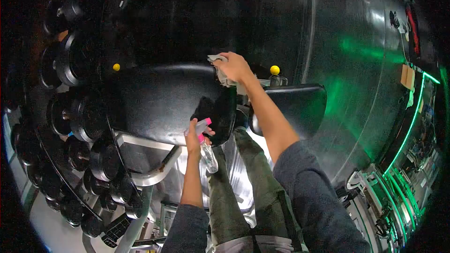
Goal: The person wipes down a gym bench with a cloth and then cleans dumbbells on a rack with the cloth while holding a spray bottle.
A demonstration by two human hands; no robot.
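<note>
My right hand [233,67] is closed on a crumpled grey cloth [226,80], which lies against the far corner of a long black bench pad [159,96]. Closer to my body, my left hand [192,136] grips a small clear spray bottle [210,160] with pink parts at its top. The bottle is tilted, over the near edge of the long pad. To the right, past a narrow gap, is a shorter black pad [295,107], partly behind my right forearm.
Racks of black dumbbells [86,112] line the left side. A light metal bench frame [154,175] curves below the long pad. Yellow knobs [275,70] stick out beyond the pads. Green-lit metal equipment [398,197] stands at the lower right. My legs are beside the bench.
</note>
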